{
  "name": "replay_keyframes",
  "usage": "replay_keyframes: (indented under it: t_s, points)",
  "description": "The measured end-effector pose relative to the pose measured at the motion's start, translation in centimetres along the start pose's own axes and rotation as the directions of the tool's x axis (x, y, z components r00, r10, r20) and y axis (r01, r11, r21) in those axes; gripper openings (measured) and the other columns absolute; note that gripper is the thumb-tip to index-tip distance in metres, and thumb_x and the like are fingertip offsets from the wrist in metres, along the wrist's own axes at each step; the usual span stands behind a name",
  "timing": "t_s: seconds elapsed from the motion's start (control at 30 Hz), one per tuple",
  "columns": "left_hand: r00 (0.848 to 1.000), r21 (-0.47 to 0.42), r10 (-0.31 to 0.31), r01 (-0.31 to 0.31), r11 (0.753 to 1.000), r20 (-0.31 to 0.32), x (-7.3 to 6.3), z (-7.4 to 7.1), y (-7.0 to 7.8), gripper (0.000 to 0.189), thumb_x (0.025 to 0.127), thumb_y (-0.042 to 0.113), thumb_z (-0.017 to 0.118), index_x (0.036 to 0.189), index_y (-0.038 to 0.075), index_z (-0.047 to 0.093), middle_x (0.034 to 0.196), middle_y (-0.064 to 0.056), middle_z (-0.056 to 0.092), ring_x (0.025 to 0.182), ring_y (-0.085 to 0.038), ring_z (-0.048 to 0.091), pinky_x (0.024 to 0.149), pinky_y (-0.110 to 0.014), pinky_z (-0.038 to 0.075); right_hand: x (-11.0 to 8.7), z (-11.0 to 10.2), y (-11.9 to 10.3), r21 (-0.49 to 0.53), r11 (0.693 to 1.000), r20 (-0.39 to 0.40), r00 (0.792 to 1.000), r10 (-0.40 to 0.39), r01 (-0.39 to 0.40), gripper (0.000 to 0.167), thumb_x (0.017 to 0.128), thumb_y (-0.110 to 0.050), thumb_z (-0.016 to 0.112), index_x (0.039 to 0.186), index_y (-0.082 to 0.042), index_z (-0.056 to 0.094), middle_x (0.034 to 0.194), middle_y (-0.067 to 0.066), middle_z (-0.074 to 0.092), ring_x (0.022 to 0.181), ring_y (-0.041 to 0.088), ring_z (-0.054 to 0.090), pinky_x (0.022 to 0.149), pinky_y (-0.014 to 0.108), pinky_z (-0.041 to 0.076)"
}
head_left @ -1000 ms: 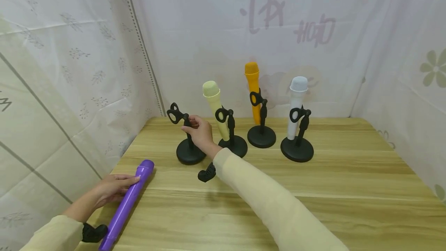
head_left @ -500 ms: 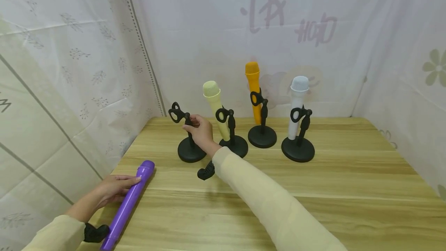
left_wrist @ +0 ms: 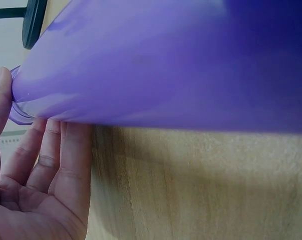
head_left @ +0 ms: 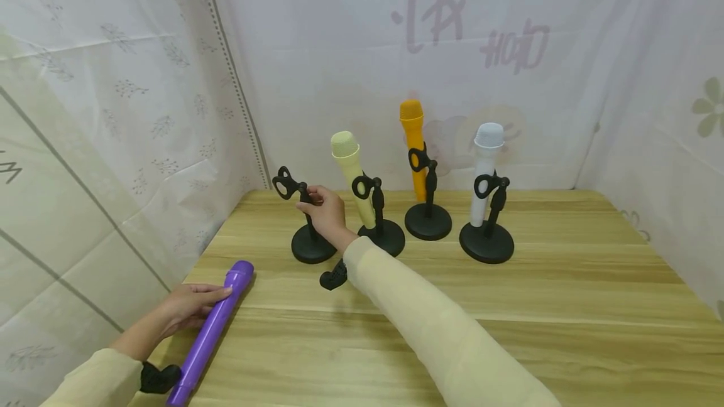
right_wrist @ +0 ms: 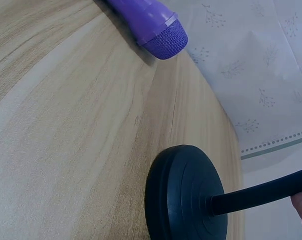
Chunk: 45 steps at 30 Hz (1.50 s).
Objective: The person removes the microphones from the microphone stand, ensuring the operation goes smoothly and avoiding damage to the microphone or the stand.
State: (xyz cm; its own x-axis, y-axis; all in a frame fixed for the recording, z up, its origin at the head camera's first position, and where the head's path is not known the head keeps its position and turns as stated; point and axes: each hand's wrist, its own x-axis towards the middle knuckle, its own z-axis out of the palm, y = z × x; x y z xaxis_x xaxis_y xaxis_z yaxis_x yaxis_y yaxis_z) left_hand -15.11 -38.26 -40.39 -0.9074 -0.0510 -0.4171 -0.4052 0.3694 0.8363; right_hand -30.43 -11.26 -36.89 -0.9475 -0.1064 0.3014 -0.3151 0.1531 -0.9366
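The leftmost black tabletop microphone stand (head_left: 312, 246) stands on a wood-grain table (head_left: 384, 344), its round base low and its looped clip (head_left: 286, 183) turned out to the left at the top; the right hand (head_left: 328, 212) reaches this stand from the right, its thumb and fingers pinching the upper part of the post; in front of the stand and to its left, well apart from it, a purple handheld microphone (head_left: 210, 335) lies at a slant, its mesh head towards the stand and its tail towards the person; the left hand (head_left: 183, 308) grips this microphone from its left side, thumb over the top and fingers beneath the near edge, though whether the barrel is lifted or rests on the wood I cannot tell; just right of the stand, a pale yellow microphone (head_left: 354, 181) leans in the clip of a second black stand (head_left: 390, 240); farther right and slightly behind, an orange microphone (head_left: 415, 134) sits in a third stand (head_left: 428, 223); farthest right of it, a white microphone (head_left: 484, 165) is held in a fourth stand (head_left: 488, 245); behind the leftmost stand hangs a pale printed cloth (head_left: 328, 49).
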Motion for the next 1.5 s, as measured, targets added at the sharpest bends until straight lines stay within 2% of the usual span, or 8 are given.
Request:
replay_keyframes:
  t_s: [0.2, 0.43, 0.77, 0.97, 1.27, 1.5]
  points:
    - [1.000, -0.022, -0.009, 0.009, 1.000, -0.003, -0.1, 0.0, 0.2, 0.048, 0.092, 0.026, 0.068, 0.119, -0.013, 0.060, 0.089, -0.006, 0.070, 0.080, -0.019, 0.067, 0.072, -0.040, 0.057, -0.1, -0.1, 0.0, -0.023, 1.000, 0.018, 1.000, -0.003, 0.004, 0.031, 0.085, -0.015, 0.077, 0.114, -0.010, 0.068, 0.103, 0.003, 0.068, 0.095, 0.017, 0.065, 0.077, 0.024, 0.054]
    - [0.999, 0.024, -0.023, 0.024, 0.999, -0.034, -0.4, 0.2, 0.3, 0.052, 0.091, 0.030, 0.070, 0.120, -0.012, 0.060, 0.089, -0.006, 0.070, 0.079, -0.020, 0.067, 0.072, -0.040, 0.058, -0.1, -0.2, 0.3, -0.014, 1.000, 0.038, 0.999, -0.003, 0.004, 0.032, 0.086, -0.016, 0.076, 0.116, -0.011, 0.067, 0.105, 0.003, 0.067, 0.096, 0.017, 0.065, 0.078, 0.025, 0.054]
    - [1.000, 0.016, -0.022, 0.022, 1.000, -0.003, -0.3, -0.3, 0.2, 0.047, 0.093, 0.031, 0.067, 0.116, -0.010, 0.063, 0.088, -0.005, 0.070, 0.079, -0.019, 0.067, 0.072, -0.040, 0.057, 0.1, -0.2, 0.5, -0.015, 1.000, 0.075, 0.997, -0.011, 0.012, 0.034, 0.089, -0.014, 0.072, 0.121, -0.010, 0.064, 0.110, 0.004, 0.067, 0.099, 0.016, 0.064, 0.080, 0.024, 0.053]
    - [0.999, 0.021, -0.040, 0.041, 0.999, -0.013, -0.3, -0.3, 0.2, 0.048, 0.092, 0.033, 0.068, 0.116, -0.009, 0.063, 0.089, -0.005, 0.069, 0.081, -0.019, 0.066, 0.073, -0.041, 0.057, 0.0, -0.4, 0.4, -0.002, 1.000, 0.089, 0.996, -0.011, 0.011, 0.035, 0.090, -0.014, 0.072, 0.124, -0.011, 0.063, 0.111, 0.003, 0.067, 0.098, 0.015, 0.064, 0.080, 0.024, 0.053]
    - [0.999, -0.007, -0.038, 0.038, 0.999, -0.004, -0.3, -0.4, 0.0, 0.051, 0.093, 0.033, 0.067, 0.119, -0.010, 0.061, 0.088, -0.004, 0.069, 0.080, -0.019, 0.066, 0.073, -0.041, 0.057, -0.4, -0.9, 0.1, 0.036, 0.999, 0.104, 0.995, 0.008, -0.011, 0.040, 0.089, -0.015, 0.073, 0.127, -0.014, 0.060, 0.107, 0.000, 0.066, 0.097, 0.012, 0.064, 0.079, 0.022, 0.053]
    - [0.999, -0.013, -0.044, 0.044, 0.999, 0.004, -0.3, -0.4, 0.1, 0.050, 0.093, 0.032, 0.066, 0.119, -0.011, 0.061, 0.087, -0.005, 0.069, 0.080, -0.019, 0.066, 0.074, -0.041, 0.057, -0.5, -1.2, 0.1, 0.021, 1.000, 0.110, 0.994, 0.015, -0.017, 0.041, 0.090, -0.017, 0.072, 0.129, -0.015, 0.060, 0.110, 0.000, 0.065, 0.105, 0.015, 0.062, 0.082, 0.023, 0.052]
